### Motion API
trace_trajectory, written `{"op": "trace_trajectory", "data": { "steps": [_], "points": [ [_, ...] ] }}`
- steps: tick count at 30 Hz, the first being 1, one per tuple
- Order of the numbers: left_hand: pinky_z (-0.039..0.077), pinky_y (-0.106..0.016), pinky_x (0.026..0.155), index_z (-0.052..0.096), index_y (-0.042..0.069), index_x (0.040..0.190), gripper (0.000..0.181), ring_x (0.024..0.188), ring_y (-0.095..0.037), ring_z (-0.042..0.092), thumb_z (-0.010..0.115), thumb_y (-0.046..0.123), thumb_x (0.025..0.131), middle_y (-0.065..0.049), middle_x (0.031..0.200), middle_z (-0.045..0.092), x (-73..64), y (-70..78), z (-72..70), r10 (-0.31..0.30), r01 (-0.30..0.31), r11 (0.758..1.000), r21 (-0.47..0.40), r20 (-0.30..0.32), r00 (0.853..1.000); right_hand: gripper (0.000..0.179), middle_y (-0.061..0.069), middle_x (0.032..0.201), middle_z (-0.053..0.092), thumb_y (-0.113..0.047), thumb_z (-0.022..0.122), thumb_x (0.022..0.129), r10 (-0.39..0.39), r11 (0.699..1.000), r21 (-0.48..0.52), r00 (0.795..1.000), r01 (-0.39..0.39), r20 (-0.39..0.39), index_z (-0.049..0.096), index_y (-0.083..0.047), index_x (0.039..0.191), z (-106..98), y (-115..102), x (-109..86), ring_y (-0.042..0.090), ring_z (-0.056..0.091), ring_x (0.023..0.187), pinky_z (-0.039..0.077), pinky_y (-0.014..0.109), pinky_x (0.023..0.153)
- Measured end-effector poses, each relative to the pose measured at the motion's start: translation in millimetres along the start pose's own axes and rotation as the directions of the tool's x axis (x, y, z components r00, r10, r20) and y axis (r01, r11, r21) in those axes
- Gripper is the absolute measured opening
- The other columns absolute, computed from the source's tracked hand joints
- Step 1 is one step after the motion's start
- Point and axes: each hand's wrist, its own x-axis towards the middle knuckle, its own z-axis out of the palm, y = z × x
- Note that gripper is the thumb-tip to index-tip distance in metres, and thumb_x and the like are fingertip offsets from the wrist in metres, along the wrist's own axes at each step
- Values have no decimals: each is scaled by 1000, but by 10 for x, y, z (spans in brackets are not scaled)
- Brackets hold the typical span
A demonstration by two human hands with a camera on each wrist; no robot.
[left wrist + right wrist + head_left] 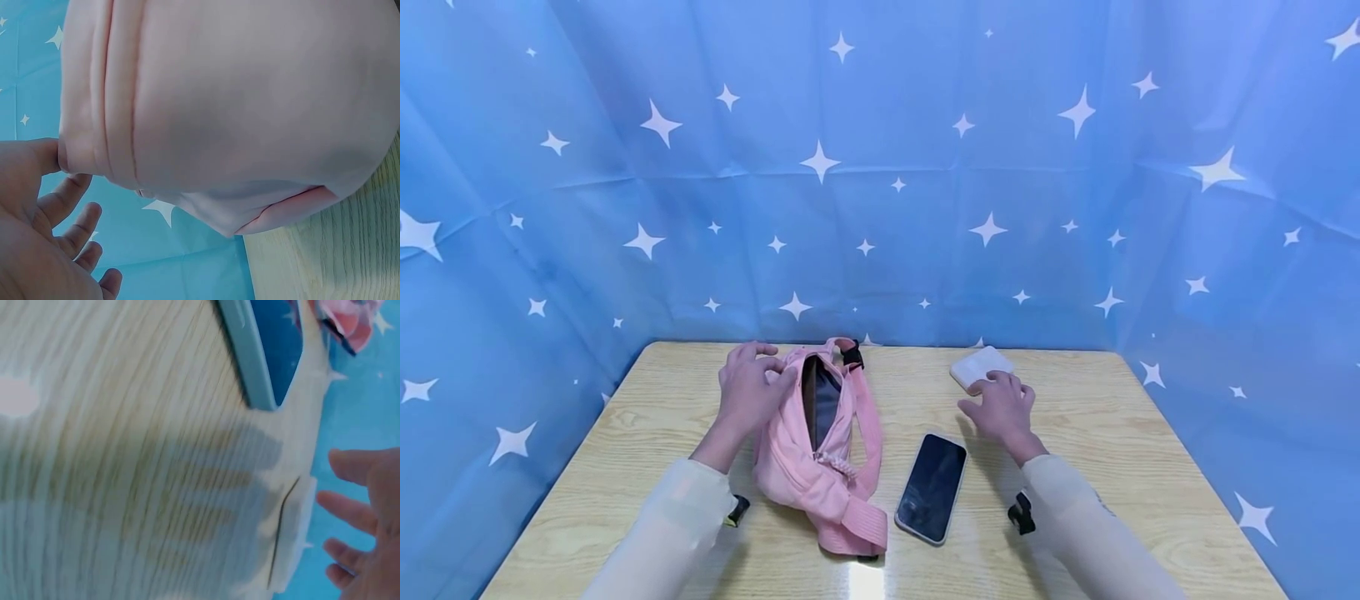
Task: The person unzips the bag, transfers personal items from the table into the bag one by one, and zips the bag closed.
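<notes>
A pink waist bag [797, 479] lies on the table with its zipper open and dark lining [822, 404] showing inside. My left hand [751, 387] pinches the bag's edge beside the opening, with the thumb and index finger at the fabric; in the left wrist view the other fingers of this hand [44, 231] spread away from the cloth. Over on the right, my right hand [1002, 408] hovers with parted fingers, just in front of a flat white square item [981, 367]. Nothing lies between those fingers in the right wrist view, where the white item [294, 534] sits beneath them.
Between bag and right hand lies a phone [932, 489], its dark screen up. The bag's strap [868, 425] loops toward the phone, with a black buckle [852, 355] at the back. A blue curtain with white stars [880, 208] surrounds the wooden table [1075, 533].
</notes>
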Motion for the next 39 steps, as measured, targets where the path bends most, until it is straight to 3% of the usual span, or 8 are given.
{"op": "trace_trajectory", "data": {
  "steps": [10, 22, 26, 30, 35, 39],
  "points": [
    [17, -58, 111, 72, 5, 86, 28, 136, -37, 31, 64, 31, 92, -12, 130, 54, -19, -32, -6, -5, 5, 1000, -4, -4, 1000, 56, 30, 144, 36, -38, 57, 94, 147, 989, 24, 988, -146, -55, 52, 5, 129, 52, 180, 119, 50, 32, 130, 23, 66, 101],
    [18, -56, 112, 72, 6, 84, 28, 136, -34, 32, 64, 32, 91, -10, 129, 55, -17, -47, 18, -14, 14, 1000, -14, -26, 1000, 86, 39, 136, 37, -60, 42, 94, 337, 941, -30, 941, -338, -13, 38, 16, 133, 228, 237, 324, 54, 35, 123, 28, 68, 98],
    [18, -55, 112, 73, 6, 86, 29, 136, -33, 32, 64, 32, 91, -10, 129, 55, -4, -28, 13, -19, 18, 1000, -10, -19, 1000, 82, 39, 139, 34, -57, 39, 96, 348, 937, -29, 937, -347, 34, 39, 15, 135, 222, 261, 344, 55, 33, 125, 28, 69, 98],
    [18, -56, 111, 73, 5, 86, 29, 136, -33, 32, 64, 33, 91, -9, 130, 54, 12, -30, 6, -15, 15, 1000, -5, -18, 1000, 69, 36, 146, 26, -49, 36, 99, 311, 950, -27, 945, -310, 105, 43, 9, 135, 183, 285, 370, 55, 25, 130, 24, 70, 98],
    [18, -57, 111, 73, 5, 85, 30, 136, -34, 33, 63, 33, 91, -10, 130, 55, 27, -60, 6, -4, 4, 1000, -3, -19, 1000, 51, 36, 147, 26, -38, 33, 100, 282, 959, -25, 946, -281, 160, 58, 4, 115, 135, 278, 402, 55, 22, 131, 22, 70, 96],
    [18, -57, 111, 73, 5, 84, 29, 136, -34, 33, 64, 32, 91, -10, 130, 55, 35, -68, 33, -8, 7, 1000, -5, -19, 1000, 58, 38, 145, 27, -43, 31, 99, 284, 959, -45, 947, -280, 153, 61, 6, 105, 135, 249, 423, 56, 22, 130, 21, 71, 97]
  ]
}}
